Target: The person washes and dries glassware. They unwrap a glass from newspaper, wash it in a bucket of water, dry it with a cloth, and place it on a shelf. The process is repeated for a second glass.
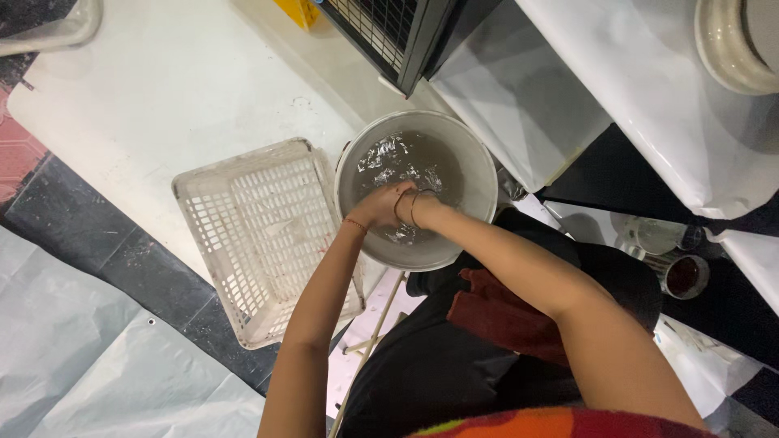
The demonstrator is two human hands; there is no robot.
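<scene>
A person sits over a round grey bucket (479,174) of cloudy water, both hands plunged together near its near rim. The left hand (375,207) lies at the waterline, a thin red thread at its wrist; the right hand (428,204), ringed by two dark bangles, meets it from the right. The fingers of both dip under the rippling, glinting surface — whether either grip is closed on anything below cannot be told from this view.

The bucket stands on the floor just beyond the person's knees, between a white perforated plastic basket (268,235) on the left and a sheet of pale plastic (519,105) on the right. The basket, tilted slightly, touches or nearly touches the bucket's left side and rests partly on a white board (162,89).

A dark red cloth (503,316) lies across the person's black-clad lap. Farther off, a black wire-mesh frame (389,28) stands beyond the bucket, with a yellow object (299,11) beside it. At far right — under a white-covered worktop (649,97) — sit a clear jar (649,235) and a small cup of dark liquid (686,276). A cream-coloured bowl (730,49) rests on top.
</scene>
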